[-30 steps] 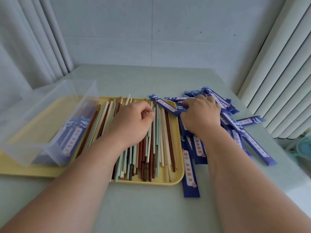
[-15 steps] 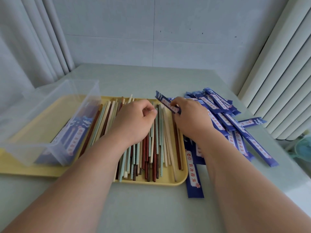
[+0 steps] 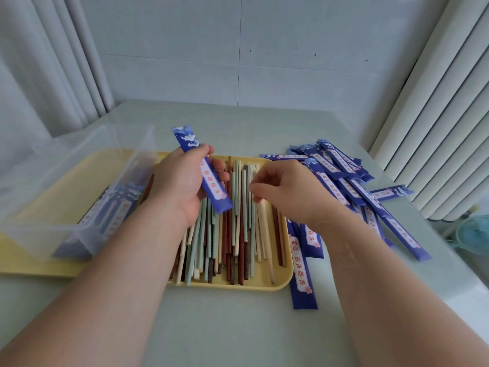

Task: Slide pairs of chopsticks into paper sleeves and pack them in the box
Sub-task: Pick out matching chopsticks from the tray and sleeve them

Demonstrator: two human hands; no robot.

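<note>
My left hand (image 3: 177, 181) grips a blue paper sleeve (image 3: 211, 186) and holds it tilted above the yellow tray (image 3: 238, 286). Loose chopsticks (image 3: 232, 234) in cream, mint, red and brown lie lengthwise in the tray's right half. Over them, my right hand (image 3: 283, 192) has curled fingers, with thumb and fingertip pinching a cream chopstick (image 3: 264, 234) near its far end. A clear plastic box (image 3: 79, 197) stands on the tray's left half and has sleeved pairs (image 3: 119, 207) in it. A pile of empty blue sleeves (image 3: 341, 168) lies on the table to the tray's right.
One sleeve (image 3: 301, 276) lies along the tray's right edge, pointing toward me. The grey table meets a tiled wall at the back, with curtains on both sides. A small teal fan (image 3: 473, 234) stands below the table's right edge.
My right hand brought a sleeve from the pile and let it go; my left hand left the chopsticks and now holds that sleeve. My right hand has dropped onto the chopsticks.
</note>
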